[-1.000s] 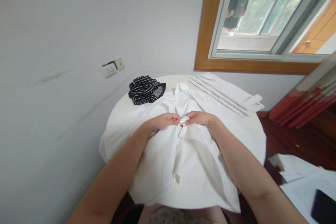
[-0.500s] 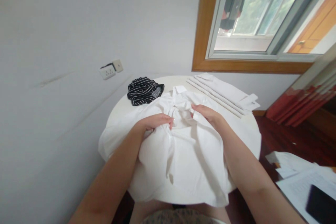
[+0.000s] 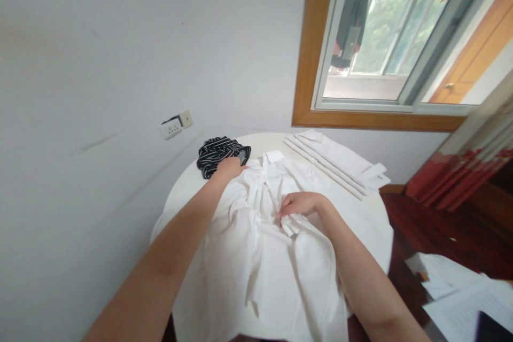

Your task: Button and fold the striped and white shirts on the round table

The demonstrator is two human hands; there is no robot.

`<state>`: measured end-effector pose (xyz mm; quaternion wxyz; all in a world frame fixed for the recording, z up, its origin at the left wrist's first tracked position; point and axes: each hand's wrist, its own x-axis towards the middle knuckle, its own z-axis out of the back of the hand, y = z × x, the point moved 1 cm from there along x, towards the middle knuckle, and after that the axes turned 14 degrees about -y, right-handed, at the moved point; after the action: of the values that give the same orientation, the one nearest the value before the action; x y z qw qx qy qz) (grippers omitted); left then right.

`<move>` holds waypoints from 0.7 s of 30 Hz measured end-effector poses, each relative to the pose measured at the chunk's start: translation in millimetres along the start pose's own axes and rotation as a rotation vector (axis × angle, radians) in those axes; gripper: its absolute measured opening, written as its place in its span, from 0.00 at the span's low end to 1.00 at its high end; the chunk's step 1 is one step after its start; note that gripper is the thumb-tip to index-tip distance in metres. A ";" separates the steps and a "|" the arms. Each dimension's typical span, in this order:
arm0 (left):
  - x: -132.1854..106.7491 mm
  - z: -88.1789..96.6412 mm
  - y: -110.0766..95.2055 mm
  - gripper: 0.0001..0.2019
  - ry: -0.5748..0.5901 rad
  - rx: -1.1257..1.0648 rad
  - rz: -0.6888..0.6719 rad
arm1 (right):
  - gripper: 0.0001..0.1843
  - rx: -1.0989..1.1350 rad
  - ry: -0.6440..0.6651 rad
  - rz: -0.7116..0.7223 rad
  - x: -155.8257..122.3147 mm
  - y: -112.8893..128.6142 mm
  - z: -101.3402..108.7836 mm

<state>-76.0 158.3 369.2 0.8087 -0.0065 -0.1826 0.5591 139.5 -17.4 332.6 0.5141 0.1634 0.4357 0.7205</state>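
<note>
A white shirt (image 3: 276, 272) lies rumpled over the round table, its collar end (image 3: 273, 157) away from me and its hem hanging over the near edge. My left hand (image 3: 230, 168) is closed at the shirt's far left shoulder area, close to a black-and-white striped cloth (image 3: 214, 155); its fingertips are partly hidden. Lower down, near the middle of the front, my right hand (image 3: 300, 204) pinches a bunched fold of the shirt between thumb and fingers.
Folded white garments (image 3: 336, 160) lie stacked at the right back of the white table (image 3: 182, 184). A wall with a socket (image 3: 171, 128) stands close on the left. Papers (image 3: 473, 299) and a dark flat object (image 3: 491, 328) are at lower right, beside a red-and-cream curtain (image 3: 452, 181).
My left hand has moved from the shirt's middle up and left to its shoulder. My right hand has come down toward me with the fold. The shirt's hem now reaches nearer to me.
</note>
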 end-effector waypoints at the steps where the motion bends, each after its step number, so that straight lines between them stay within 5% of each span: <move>1: 2.8 -8.4 1.7 0.18 0.073 -0.016 -0.001 | 0.25 0.053 0.071 -0.005 -2.8 3.3 0.6; 3: 2.7 -23.4 1.3 0.20 0.129 -0.068 -0.012 | 0.27 0.175 0.083 -0.015 -5.6 4.8 6.7; 4: 0.4 -29.1 -0.7 0.22 0.124 -0.085 -0.008 | 0.28 0.221 -0.012 -0.018 -4.5 2.5 12.8; 8: -16.4 -38.2 -15.7 0.38 0.109 -0.068 0.102 | 0.23 0.028 -0.755 -0.166 13.6 -23.2 48.9; 10: -24.9 -37.0 -24.1 0.41 0.088 -0.012 0.167 | 0.25 -0.215 -0.970 -0.330 25.7 -37.5 63.5; 16: -41.6 -37.9 -38.2 0.20 0.135 -0.012 0.095 | 0.36 -0.507 -0.936 -0.597 48.4 -51.4 66.0; 21: -47.5 -30.0 -41.9 0.11 0.070 -0.163 -0.015 | 0.23 -0.505 -0.848 -0.491 46.2 -36.1 53.2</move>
<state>-43.8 105.3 336.5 0.8157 -0.0905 -0.1993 0.5355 178.1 51.1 324.2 0.8208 0.2046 0.0293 0.5325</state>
